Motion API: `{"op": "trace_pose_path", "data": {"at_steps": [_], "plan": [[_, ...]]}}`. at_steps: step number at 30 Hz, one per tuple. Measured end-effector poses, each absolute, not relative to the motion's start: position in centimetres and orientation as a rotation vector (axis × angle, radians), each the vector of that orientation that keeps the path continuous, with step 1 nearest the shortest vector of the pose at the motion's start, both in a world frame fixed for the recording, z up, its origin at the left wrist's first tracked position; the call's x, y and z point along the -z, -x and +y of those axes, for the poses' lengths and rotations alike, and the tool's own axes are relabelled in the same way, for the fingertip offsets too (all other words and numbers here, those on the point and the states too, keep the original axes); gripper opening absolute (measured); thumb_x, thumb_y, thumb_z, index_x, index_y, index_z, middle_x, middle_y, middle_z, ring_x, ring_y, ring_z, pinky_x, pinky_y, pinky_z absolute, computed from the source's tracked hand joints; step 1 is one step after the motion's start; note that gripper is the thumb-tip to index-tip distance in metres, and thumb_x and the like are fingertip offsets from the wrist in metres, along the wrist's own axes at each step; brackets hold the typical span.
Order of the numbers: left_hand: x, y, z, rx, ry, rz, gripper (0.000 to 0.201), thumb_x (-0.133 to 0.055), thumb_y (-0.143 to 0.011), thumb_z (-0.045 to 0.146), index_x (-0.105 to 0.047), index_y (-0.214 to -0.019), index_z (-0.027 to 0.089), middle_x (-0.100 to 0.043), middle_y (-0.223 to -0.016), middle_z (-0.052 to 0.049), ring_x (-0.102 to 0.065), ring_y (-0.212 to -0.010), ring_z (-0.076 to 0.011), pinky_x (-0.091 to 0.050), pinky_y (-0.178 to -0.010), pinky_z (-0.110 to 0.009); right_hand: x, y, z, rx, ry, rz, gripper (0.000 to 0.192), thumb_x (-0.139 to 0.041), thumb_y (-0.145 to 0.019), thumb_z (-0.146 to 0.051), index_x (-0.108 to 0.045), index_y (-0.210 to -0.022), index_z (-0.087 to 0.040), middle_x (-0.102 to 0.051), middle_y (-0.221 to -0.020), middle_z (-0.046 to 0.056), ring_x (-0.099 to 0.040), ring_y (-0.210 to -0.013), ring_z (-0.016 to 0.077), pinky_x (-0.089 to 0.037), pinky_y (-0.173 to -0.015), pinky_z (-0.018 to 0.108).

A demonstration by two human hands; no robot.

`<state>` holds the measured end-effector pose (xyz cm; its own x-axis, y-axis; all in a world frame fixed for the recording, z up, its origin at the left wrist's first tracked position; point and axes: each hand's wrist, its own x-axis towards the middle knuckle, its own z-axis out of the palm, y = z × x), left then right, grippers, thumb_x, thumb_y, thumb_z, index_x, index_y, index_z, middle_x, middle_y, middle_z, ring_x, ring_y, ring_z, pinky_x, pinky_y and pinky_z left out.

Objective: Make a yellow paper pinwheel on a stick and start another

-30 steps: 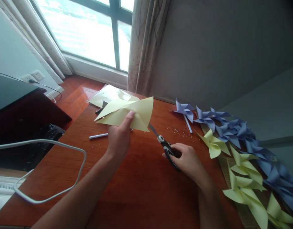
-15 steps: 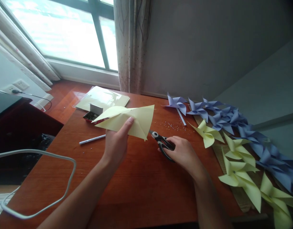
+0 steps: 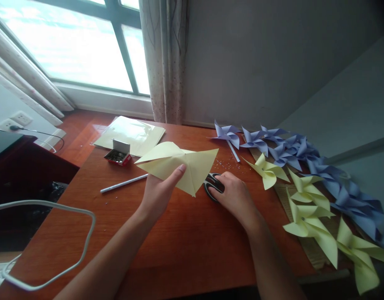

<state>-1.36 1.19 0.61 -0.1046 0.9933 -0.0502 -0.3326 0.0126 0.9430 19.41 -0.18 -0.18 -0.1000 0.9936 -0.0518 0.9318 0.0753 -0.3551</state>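
Observation:
My left hand (image 3: pixel 162 185) pinches a yellow paper sheet (image 3: pixel 179 164) with the thumb on top and the other fingers hidden beneath. The sheet has slits and creases that run toward its middle. To its right, my right hand (image 3: pixel 234 191) grips black-and-white scissors (image 3: pixel 212 187) by the handles. The paper hides the blades, so I cannot tell whether they touch it. A thin pale stick (image 3: pixel 123 183) lies on the table left of my left hand. Behind it stands a small opened red box (image 3: pixel 118 156) of tiny metal pieces.
Yellow pinwheels (image 3: pixel 307 223) and blue-violet pinwheels (image 3: pixel 285 152) spread along the right side, several over cardboard (image 3: pixel 304 250). A stack of yellow paper (image 3: pixel 132 135) in clear plastic lies at the back left. A white cable (image 3: pixel 91 229) loops over the table's left edge. Small specks (image 3: pixel 224 166) dot the table.
The yellow sheet has turned a little and shifted right, over the scissor blades. My right hand stays round the handles, which look closer together. The whole view has shifted slightly.

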Motion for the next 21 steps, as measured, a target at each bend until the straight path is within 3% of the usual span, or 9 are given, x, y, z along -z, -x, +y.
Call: {"op": "trace_pose_path", "data": {"at_steps": [14,21], "plan": [[-0.81,1.4,1.56,-1.548,-0.764,1.025,0.041,-0.083,-0.076,0.031,-0.073,-0.113,0.018,-0.075,-0.12,-0.008,-0.068,-0.117,-0.0276,-0.054,-0.1,-0.033,-0.58,-20.12,-0.32,-0.32,2.163,-2.196,0.018,-0.065,-0.089,-0.035,-0.074,-0.099,-0.023,-0.069,-0.098,0.006,-0.066,-0.085,0.0226,-0.035,-0.065,0.031],[-0.96,1.29,1.48,-1.528,-0.751,1.05,0.042,-0.085,-0.073,0.034,-0.073,-0.11,0.017,-0.077,-0.115,-0.01,-0.068,-0.116,-0.0297,-0.056,-0.098,-0.036,-0.32,-20.18,-0.34,-0.23,2.135,-2.165,0.028,-0.072,-0.085,-0.032,-0.072,-0.112,-0.024,-0.074,-0.105,0.006,-0.064,-0.104,0.0284,-0.039,-0.07,0.033]]}}
